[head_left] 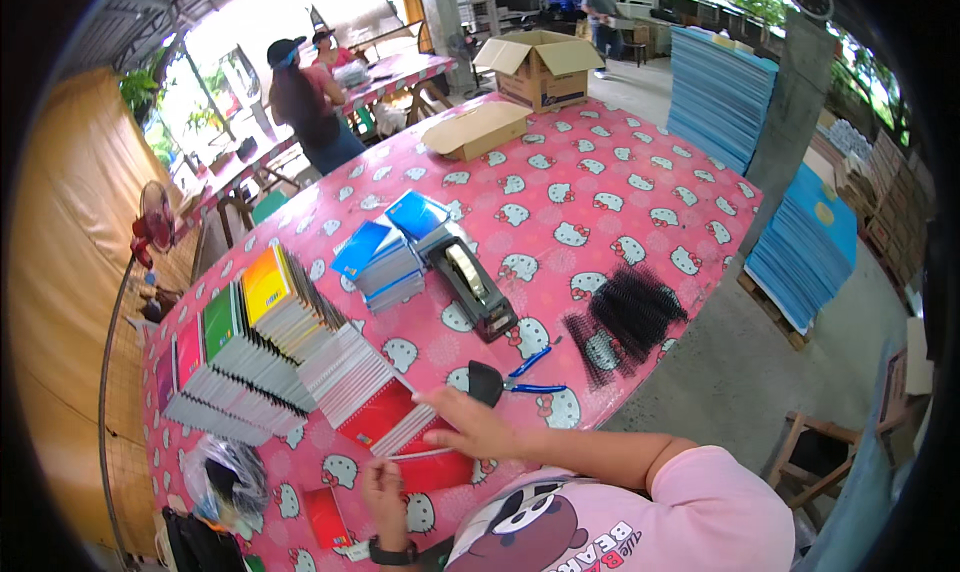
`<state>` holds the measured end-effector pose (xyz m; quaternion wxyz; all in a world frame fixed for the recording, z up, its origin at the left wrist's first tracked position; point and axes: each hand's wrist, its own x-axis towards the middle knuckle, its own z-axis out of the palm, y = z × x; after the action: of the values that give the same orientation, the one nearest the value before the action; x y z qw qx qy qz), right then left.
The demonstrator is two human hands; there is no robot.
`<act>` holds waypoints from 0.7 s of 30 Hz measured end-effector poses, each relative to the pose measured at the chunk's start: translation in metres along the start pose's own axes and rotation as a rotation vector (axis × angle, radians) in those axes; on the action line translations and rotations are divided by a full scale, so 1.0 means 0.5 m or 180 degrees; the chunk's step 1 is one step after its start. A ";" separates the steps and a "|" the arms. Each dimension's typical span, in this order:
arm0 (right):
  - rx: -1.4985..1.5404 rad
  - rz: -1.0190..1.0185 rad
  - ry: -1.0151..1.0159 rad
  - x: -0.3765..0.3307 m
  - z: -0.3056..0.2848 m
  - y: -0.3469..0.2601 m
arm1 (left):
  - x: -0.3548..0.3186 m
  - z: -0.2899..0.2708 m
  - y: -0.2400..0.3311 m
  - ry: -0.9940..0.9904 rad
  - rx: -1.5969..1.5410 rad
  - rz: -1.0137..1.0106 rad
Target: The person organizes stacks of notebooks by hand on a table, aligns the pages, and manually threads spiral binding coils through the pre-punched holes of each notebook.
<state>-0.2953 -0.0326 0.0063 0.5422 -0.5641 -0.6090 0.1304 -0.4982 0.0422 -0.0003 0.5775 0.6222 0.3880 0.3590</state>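
My right hand (475, 427) reaches over the near end of a row of spiral notebooks, its fingers stretched out and touching the edge of a red-covered notebook (378, 414). A loose red piece (438, 472), perhaps a cover, lies under that hand. My left hand (383, 487), a dark band on its wrist, is closed just nearer to me, with its fingers curled together. Whether it holds anything is hidden. Beside it a small red notebook (326, 518) lies on the table. Blue-handled pliers (535, 372) rest beyond my right hand, next to a black pouch-like object (484, 382).
Stacks of yellow notebooks (270, 294), green and purple ones stand at left. Farther off are blue notebooks (375, 257), a tape dispenser (470, 287), black spiral coils (635, 317) and an open carton (545, 72). A plastic bag (225, 482) lies near left. People stand in the background.
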 end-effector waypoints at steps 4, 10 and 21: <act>0.0079 0.0405 -0.0093 0.015 -0.053 0.024 | 0.001 -0.106 0.069 0.1004 0.0460 0.0316; -0.0498 0.0849 -0.0023 -0.007 -0.164 0.035 | 0.013 -0.327 0.070 0.2343 0.0178 0.0675; -0.0383 0.0943 -0.0121 0.005 -0.174 0.082 | -0.014 -0.426 -0.017 0.2263 0.3818 0.0353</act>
<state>-0.2021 -0.0562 0.0089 0.4706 -0.6766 -0.5361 0.1828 -0.6925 0.1299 0.0072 -0.0468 0.6972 0.6523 0.2936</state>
